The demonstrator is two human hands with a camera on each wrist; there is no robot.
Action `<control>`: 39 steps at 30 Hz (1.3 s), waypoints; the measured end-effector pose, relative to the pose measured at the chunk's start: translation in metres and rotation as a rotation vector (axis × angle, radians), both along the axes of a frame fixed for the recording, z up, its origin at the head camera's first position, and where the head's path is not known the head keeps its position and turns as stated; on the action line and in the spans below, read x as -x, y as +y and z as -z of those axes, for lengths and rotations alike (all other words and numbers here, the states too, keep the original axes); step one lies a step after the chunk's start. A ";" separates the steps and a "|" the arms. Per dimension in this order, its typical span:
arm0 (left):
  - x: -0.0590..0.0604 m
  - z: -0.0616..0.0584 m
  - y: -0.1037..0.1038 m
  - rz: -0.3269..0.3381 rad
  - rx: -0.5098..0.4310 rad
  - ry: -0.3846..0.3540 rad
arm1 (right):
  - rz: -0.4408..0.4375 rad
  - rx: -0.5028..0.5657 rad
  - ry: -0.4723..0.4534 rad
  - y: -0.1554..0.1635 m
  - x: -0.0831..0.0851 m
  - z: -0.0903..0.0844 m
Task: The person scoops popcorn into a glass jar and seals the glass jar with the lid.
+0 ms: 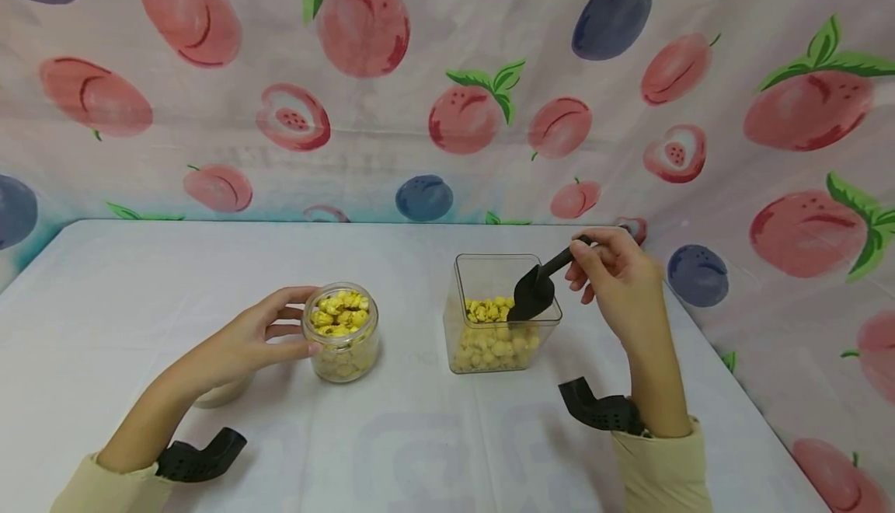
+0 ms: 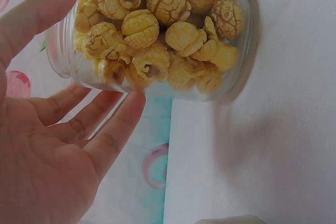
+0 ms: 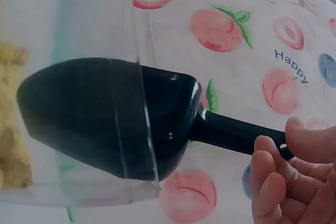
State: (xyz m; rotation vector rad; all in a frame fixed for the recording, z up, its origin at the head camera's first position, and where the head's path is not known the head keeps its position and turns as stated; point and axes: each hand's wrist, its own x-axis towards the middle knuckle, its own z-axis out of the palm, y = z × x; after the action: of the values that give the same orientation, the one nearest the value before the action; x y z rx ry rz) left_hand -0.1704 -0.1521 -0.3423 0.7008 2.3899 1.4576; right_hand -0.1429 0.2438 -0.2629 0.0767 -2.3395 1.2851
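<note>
My left hand [image 1: 252, 338] is cupping the small round glass jar [image 1: 342, 334] at lower centre-left of the head view, thumb and fingers curved around its side; in the left wrist view the fingers [image 2: 113, 129] are lying fairly straight along the glass, touching it rather than squeezing. The jar is standing upright on the white table [image 1: 140, 287] and is showing yellow puffed kernels [image 2: 152, 35] heaped up to its rim. My right hand [image 1: 618, 284], right of centre in the head view, is pinching the handle of a black scoop [image 1: 534, 291] between thumb and curled fingers; the right wrist view is showing the fingertips [image 3: 273, 182] wrapped on the handle end at lower right of that frame. The scoop is slanting down to the left, its bowl sitting inside the square clear container [image 1: 499, 315] just right of centre, above the yellow kernels [image 1: 492, 342] filling the lower half. I cannot tell whether the scoop bowl is holding any kernels. Jar and container are standing near each other, not touching. A pale rounded object [image 1: 224, 394], partly hidden under my left wrist, is lying on the table. A fruit-printed cloth [image 1: 447, 85] is hanging behind and along the right side of the table.
</note>
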 end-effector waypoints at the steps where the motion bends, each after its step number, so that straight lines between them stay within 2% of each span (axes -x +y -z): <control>1: 0.000 0.000 0.000 -0.001 0.001 0.002 | 0.009 -0.043 0.008 -0.001 0.000 0.001; 7: 0.000 0.000 0.000 0.002 -0.002 0.002 | 0.019 -0.246 -0.005 -0.010 0.003 0.009; 12: -0.001 -0.002 0.001 0.005 -0.004 0.000 | -0.031 -0.283 -0.057 -0.018 0.006 0.014; 19: -0.001 -0.003 0.001 0.005 -0.002 0.000 | -0.026 -0.256 -0.128 -0.010 0.009 0.014; 27: -0.001 0.001 0.000 -0.002 0.004 0.015 | -0.103 -0.121 -0.309 0.007 0.021 0.027; 34: -0.002 0.000 0.000 -0.012 0.025 0.005 | -0.093 0.030 -0.347 0.012 0.026 0.032; 39: -0.001 0.000 0.000 -0.012 0.023 -0.002 | -0.097 0.057 -0.365 0.013 0.027 0.031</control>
State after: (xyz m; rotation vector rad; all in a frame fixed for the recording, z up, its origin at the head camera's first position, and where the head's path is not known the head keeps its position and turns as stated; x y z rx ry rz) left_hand -0.1691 -0.1519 -0.3426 0.6805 2.4094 1.4320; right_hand -0.1695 0.2568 -0.2943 -0.0705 -2.6270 1.5197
